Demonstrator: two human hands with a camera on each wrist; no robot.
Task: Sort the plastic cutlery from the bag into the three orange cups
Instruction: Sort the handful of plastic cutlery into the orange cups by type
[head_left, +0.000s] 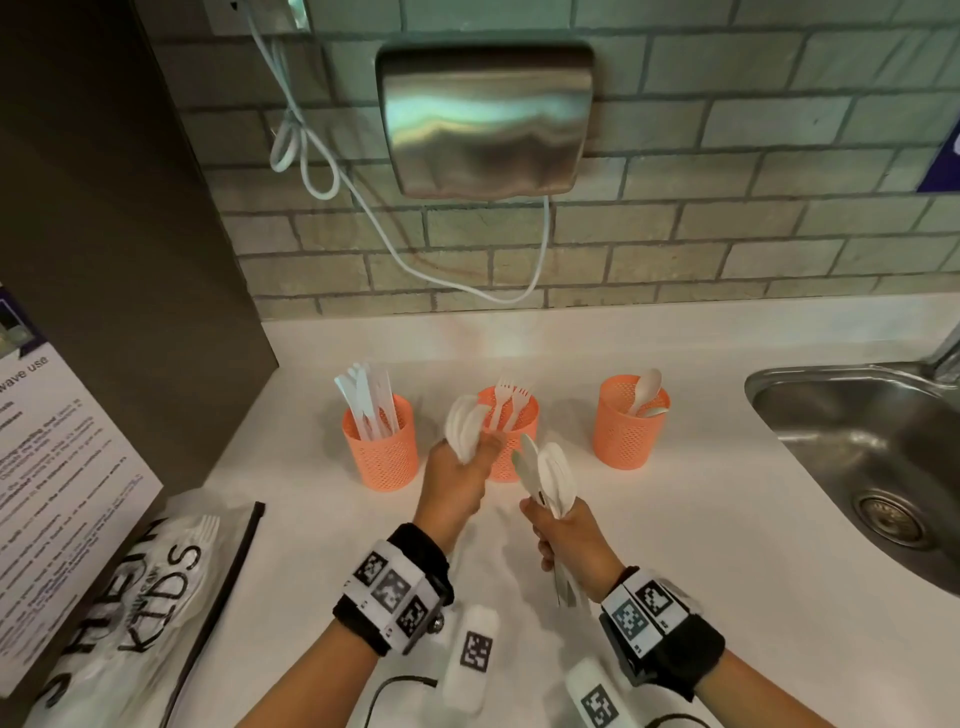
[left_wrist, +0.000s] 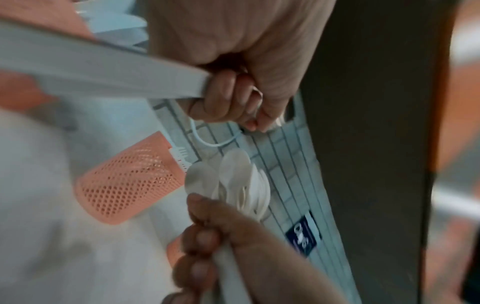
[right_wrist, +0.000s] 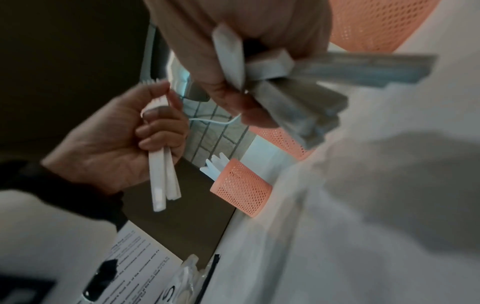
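Three orange mesh cups stand in a row on the white counter (head_left: 701, 519): the left cup (head_left: 381, 441) holds knives, the middle cup (head_left: 508, 431) forks, the right cup (head_left: 630, 421) spoons. My left hand (head_left: 470, 457) grips a small bunch of white spoons (head_left: 462, 426) in front of the middle cup. My right hand (head_left: 545, 512) grips a larger bunch of spoons (head_left: 553, 475), bowls up, between the middle and right cups. In the right wrist view my left hand (right_wrist: 116, 139) is curled round white handles (right_wrist: 163, 181). The printed plastic bag (head_left: 150, 597) lies at the lower left with forks inside.
A steel sink (head_left: 857, 457) is set into the counter at the right. A metal hand dryer (head_left: 483, 119) and a white cable (head_left: 363, 208) hang on the brick wall. A dark cabinet (head_left: 104, 260) with a paper notice (head_left: 62, 467) stands at the left.
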